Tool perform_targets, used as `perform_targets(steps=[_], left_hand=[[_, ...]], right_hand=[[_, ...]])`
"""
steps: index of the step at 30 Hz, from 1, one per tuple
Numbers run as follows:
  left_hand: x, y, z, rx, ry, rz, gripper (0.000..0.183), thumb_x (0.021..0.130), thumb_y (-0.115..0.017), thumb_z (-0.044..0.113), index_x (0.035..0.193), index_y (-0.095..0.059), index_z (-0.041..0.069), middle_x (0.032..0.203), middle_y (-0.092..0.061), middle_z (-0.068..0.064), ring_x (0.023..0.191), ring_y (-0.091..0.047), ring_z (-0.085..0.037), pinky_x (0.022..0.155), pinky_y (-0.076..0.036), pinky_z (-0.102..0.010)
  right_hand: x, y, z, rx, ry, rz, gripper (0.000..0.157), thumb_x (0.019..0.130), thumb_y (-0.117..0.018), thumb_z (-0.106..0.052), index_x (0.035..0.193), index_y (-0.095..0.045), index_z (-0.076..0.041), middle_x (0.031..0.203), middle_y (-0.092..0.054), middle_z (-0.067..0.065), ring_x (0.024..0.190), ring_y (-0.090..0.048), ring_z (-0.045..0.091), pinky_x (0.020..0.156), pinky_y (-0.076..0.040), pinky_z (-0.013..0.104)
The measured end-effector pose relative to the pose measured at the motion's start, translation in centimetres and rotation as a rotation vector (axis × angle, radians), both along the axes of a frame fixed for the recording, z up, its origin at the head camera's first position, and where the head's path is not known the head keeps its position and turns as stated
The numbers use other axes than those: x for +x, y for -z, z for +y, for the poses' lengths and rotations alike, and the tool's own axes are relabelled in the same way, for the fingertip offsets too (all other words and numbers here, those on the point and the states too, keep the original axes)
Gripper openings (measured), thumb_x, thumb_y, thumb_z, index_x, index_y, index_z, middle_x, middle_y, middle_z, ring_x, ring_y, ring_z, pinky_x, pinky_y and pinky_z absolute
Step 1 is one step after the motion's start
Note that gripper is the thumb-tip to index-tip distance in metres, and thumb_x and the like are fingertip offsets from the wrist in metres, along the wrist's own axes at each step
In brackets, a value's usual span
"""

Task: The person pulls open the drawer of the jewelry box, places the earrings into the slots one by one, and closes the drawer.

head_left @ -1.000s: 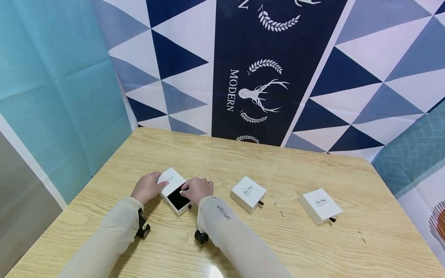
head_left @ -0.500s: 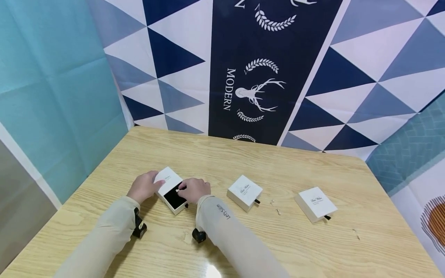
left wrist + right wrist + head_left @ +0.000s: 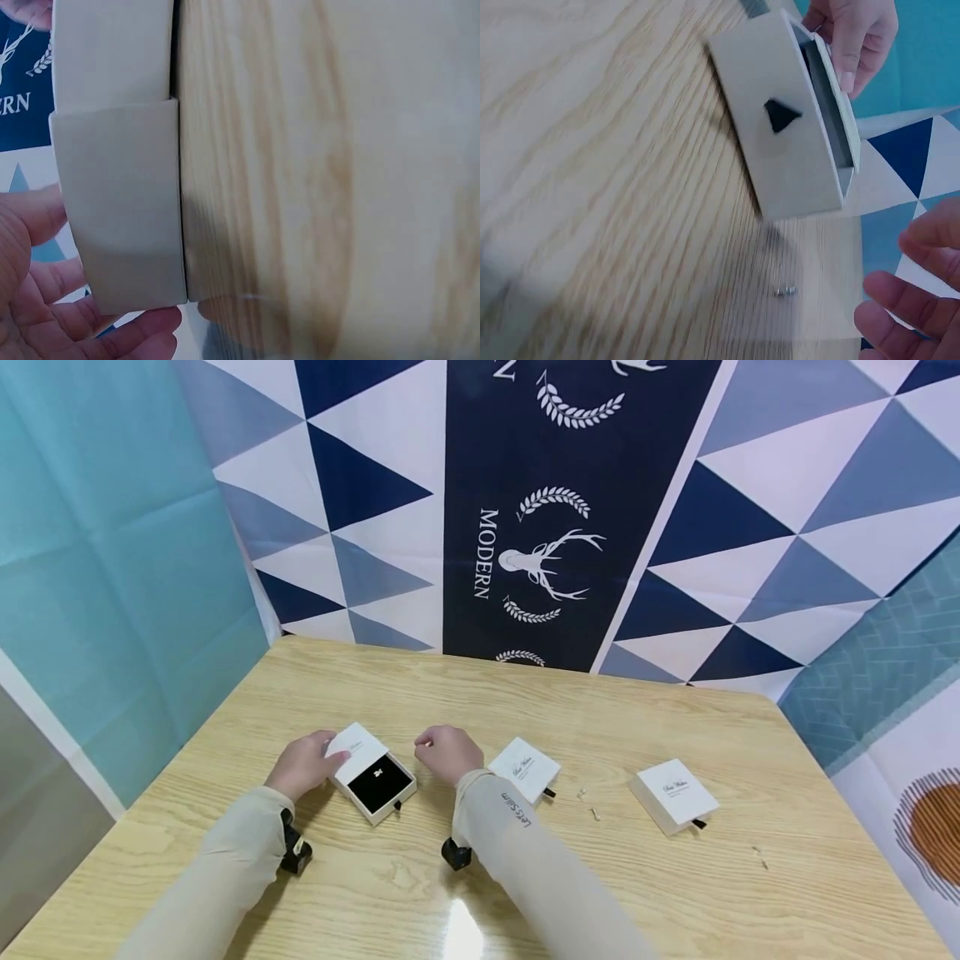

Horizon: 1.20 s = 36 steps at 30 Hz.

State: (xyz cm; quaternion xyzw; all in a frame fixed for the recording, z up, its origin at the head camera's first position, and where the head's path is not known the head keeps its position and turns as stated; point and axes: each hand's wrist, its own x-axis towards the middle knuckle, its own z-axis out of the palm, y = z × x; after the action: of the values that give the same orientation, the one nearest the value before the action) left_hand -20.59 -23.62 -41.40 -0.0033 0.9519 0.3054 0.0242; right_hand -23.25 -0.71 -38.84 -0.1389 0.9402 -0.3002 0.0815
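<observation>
A white gift box (image 3: 358,752) lies on the left of the table with its drawer (image 3: 405,789) pulled partway out. On the drawer's black padding sits a small shiny jewellery piece (image 3: 378,772), too small to identify. My left hand (image 3: 303,764) grips the box's outer sleeve, thumb on top; in the left wrist view its fingers (image 3: 142,330) reach round the sleeve's end. Just right of the drawer, my right hand (image 3: 450,753) is above the table, touching nothing. The right wrist view shows its fingers (image 3: 900,315) loosely bent and apart, with nothing between them.
Two closed white boxes with black tabs stand to the right, a nearer box (image 3: 525,768) and a farther box (image 3: 675,797). Small jewellery pieces (image 3: 595,813) lie between them, others (image 3: 761,857) at far right. Another small metallic piece (image 3: 784,291) lies near the open box.
My right hand has let go of the small jewellery piece, leaving it on the black padding, and has moved off to the right. My left hand still holds the sleeve.
</observation>
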Motion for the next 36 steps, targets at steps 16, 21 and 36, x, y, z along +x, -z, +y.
perform_targets(steps=[16, 21, 36], left_hand=[[0.0, -1.4, -1.8, 0.087, 0.118, -0.084, 0.056, 0.086, -0.069, 0.017, 0.129, -0.049, -0.014, 0.117, -0.056, -0.03, 0.099, -0.054, -0.035, 0.084, -0.045, -0.049], [0.0, -1.1, -1.6, 0.099, 0.113, -0.079, 0.054, 0.086, -0.07, 0.015, 0.128, -0.05, -0.014, 0.108, -0.058, -0.025, 0.09, -0.052, -0.03, 0.078, -0.045, -0.044], [0.7, -1.1, -1.5, 0.107, 0.099, -0.081, 0.057, 0.088, -0.069, 0.015, 0.129, -0.046, -0.016, 0.12, -0.055, -0.032, 0.102, -0.054, -0.037, 0.085, -0.046, -0.049]], right_hand=[[0.3, 1.6, 1.8, 0.181, -0.009, -0.087, 0.022, 0.085, -0.067, -0.017, 0.107, -0.071, -0.011, 0.108, -0.068, 0.004, 0.086, -0.059, 0.018, 0.069, -0.047, 0.031], [0.6, 2.2, 1.7, 0.238, -0.028, -0.014, 0.023, 0.085, -0.068, -0.017, 0.108, -0.072, -0.013, 0.111, -0.069, 0.003, 0.101, -0.062, 0.022, 0.079, -0.05, 0.034], [1.1, 2.6, 1.4, 0.274, -0.075, 0.062, 0.016, 0.081, -0.072, -0.011, 0.097, -0.075, -0.013, 0.098, -0.071, -0.001, 0.097, -0.063, 0.02, 0.08, -0.051, 0.032]])
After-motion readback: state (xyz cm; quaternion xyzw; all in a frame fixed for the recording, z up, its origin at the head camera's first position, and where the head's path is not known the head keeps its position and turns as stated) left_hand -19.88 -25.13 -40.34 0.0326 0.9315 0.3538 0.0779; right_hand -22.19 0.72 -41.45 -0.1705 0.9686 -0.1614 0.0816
